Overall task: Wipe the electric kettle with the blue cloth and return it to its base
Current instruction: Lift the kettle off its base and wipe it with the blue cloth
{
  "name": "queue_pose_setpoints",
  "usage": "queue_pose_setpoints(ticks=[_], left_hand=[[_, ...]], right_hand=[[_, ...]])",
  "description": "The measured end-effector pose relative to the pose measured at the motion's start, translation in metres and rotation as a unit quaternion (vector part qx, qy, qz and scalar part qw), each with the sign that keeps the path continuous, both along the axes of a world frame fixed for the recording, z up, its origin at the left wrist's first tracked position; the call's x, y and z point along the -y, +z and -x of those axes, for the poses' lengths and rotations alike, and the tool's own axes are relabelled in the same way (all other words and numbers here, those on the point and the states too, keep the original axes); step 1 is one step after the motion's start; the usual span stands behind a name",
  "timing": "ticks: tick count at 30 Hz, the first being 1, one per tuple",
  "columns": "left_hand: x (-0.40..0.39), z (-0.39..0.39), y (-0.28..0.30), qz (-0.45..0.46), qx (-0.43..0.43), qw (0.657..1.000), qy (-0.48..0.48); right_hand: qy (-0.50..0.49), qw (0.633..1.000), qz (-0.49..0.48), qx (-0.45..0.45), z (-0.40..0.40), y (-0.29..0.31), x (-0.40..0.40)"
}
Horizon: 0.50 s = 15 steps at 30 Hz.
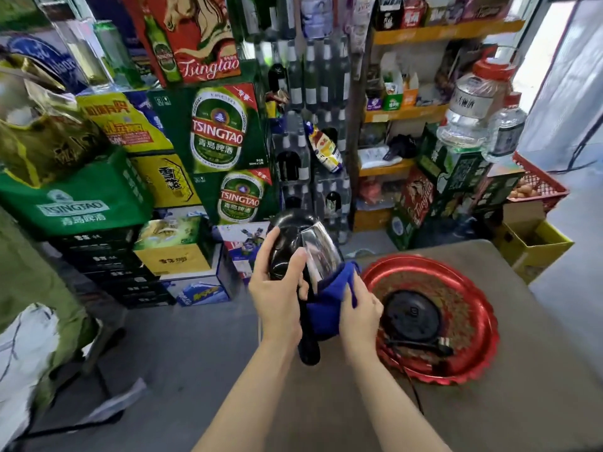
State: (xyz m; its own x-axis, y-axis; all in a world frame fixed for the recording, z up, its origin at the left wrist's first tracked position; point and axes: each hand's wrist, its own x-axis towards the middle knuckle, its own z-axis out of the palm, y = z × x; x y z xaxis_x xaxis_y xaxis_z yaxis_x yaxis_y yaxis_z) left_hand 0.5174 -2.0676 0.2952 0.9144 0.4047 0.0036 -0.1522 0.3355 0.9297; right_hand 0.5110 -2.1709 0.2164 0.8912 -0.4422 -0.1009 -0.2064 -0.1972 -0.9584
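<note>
Both hands hold the kettle (293, 246): left hand (277, 288) grip clamped on it, right hand (360, 308) pressing blue cloth (329, 305) against it.

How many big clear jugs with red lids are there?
2. The taller jug stands on the green boxes at the right, and the smaller jug is right beside it, nearer the doorway. More could be hidden among the stacked goods.
</note>
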Motion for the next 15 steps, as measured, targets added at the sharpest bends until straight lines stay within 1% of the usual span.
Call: queue_pose_setpoints(ticks=[2, 3, 5, 7, 9, 10, 13, 15], left_hand=[[0.005, -0.007, -0.022, -0.047, -0.011, 0.999, 0.013], [0.007, -0.010, -0.034, -0.082, -0.023, 0.996, 0.022], [0.012, -0.015, -0.058, -0.134, -0.045, 0.989, 0.037], [0.019, -0.018, -0.079, -0.159, -0.058, 0.985, 0.038], [0.029, -0.016, -0.099, -0.183, -0.060, 0.981, 0.013], [0.035, -0.012, -0.107, -0.194, -0.050, 0.980, -0.006], [0.054, 0.007, -0.120, -0.212, -0.025, 0.976, -0.053], [0.061, 0.025, -0.128, -0.213, -0.015, 0.975, -0.066]], right_hand=[[0.019, 0.996, 0.079, 0.033, 0.009, -0.018, -0.008], [0.030, 0.995, 0.088, 0.034, 0.014, -0.027, -0.008], [0.030, 0.999, 0.042, -0.006, 0.022, -0.043, 0.001], [0.011, 0.997, -0.046, -0.053, 0.034, -0.050, 0.013], [-0.010, 0.990, -0.119, -0.073, 0.045, -0.057, 0.026], [-0.021, 0.987, -0.146, -0.069, 0.049, -0.060, 0.032], [-0.041, 0.976, -0.201, -0.069, 0.057, -0.064, 0.044], [-0.035, 0.974, -0.207, -0.080, 0.063, -0.069, 0.051]])
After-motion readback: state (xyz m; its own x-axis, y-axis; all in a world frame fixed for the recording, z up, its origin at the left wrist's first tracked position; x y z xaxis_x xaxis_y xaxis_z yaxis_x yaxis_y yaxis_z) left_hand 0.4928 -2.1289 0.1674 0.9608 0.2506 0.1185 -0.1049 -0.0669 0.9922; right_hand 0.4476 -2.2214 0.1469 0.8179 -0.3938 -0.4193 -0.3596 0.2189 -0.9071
